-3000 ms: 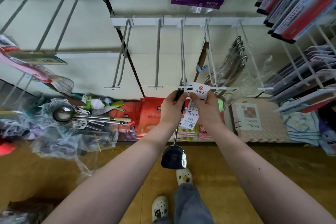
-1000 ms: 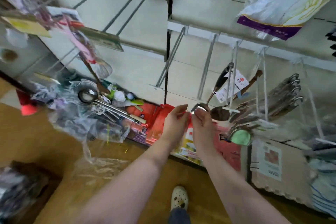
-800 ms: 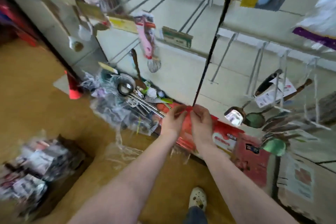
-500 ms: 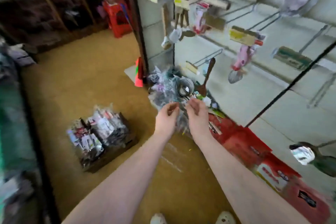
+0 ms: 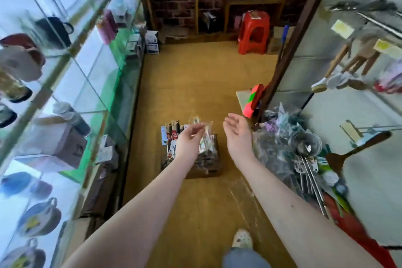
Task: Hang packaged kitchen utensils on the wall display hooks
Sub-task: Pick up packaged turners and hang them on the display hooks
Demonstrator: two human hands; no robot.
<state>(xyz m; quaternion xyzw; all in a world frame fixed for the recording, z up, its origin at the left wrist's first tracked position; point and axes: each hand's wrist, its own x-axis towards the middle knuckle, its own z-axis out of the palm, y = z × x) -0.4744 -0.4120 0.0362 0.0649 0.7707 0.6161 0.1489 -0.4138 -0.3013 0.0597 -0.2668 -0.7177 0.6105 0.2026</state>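
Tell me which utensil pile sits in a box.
The pile under the left hand, mid-floor, fills a brown box; the other heap lies loose in plastic by the right wall.

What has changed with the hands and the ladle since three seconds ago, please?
Both hands let go of the tagged ladle, left hanging on a hook. The view swung left; left hand and right hand reach, empty, toward the box on the floor. The bagged pile stayed put.
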